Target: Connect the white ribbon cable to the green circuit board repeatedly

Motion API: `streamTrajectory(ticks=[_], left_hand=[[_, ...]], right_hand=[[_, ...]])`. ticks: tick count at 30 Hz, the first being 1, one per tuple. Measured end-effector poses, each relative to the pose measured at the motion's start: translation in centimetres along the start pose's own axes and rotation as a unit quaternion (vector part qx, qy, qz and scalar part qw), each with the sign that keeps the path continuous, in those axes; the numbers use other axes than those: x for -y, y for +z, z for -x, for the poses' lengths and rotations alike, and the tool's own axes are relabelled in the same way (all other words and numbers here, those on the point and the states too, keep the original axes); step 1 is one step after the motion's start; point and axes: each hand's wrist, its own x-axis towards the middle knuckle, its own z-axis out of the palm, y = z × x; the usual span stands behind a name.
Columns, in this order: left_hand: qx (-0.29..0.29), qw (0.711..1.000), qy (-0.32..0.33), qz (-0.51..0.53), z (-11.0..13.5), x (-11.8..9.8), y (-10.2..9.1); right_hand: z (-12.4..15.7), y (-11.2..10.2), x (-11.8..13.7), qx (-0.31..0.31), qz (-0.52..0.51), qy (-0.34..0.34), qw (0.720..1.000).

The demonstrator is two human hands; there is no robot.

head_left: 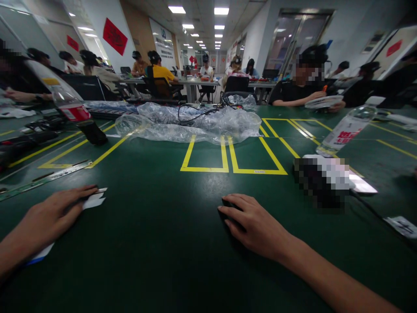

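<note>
My left hand [54,217] lies low over the green table at the left, fingers stretched forward. Small white paper pieces [94,201] stick out from beneath its fingertips; whether they are pinched or just covered I cannot see. Below that wrist, part of a white and blue paper [41,254] shows. My right hand [250,221] rests palm down on the bare tabletop, its fingers slightly spread and nothing in them. A thin green and silver strip [61,173], like a narrow circuit board, lies just beyond my left hand.
Crumpled clear plastic wrap [195,121] with black cables lies across the far side. A cola bottle [74,108] stands left, a clear bottle [348,126] right, beside a blurred device [322,178] with a cable. Yellow tape [205,169] marks the table. Opposite, a person [299,87] handles a plastic bag.
</note>
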Motion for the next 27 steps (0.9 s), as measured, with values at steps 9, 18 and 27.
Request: streamTrajectory(ticks=[9,18,27], left_hand=[[0.048,0.981,0.137,0.129,-1.5,-10.0,1.4],[0.135,0.931,0.303,0.154,-3.6,-22.2,2.1],[0.163,0.921,0.297,0.191,-3.6,-24.9,2.5]], right_hand=[[0.0,-0.1,0.0,0.007,-0.001,0.004,1.0],[-0.1,0.2,0.1,-0.001,0.002,0.004,1.0],[0.0,-0.1,0.5,0.011,-0.001,-0.012,1.0]])
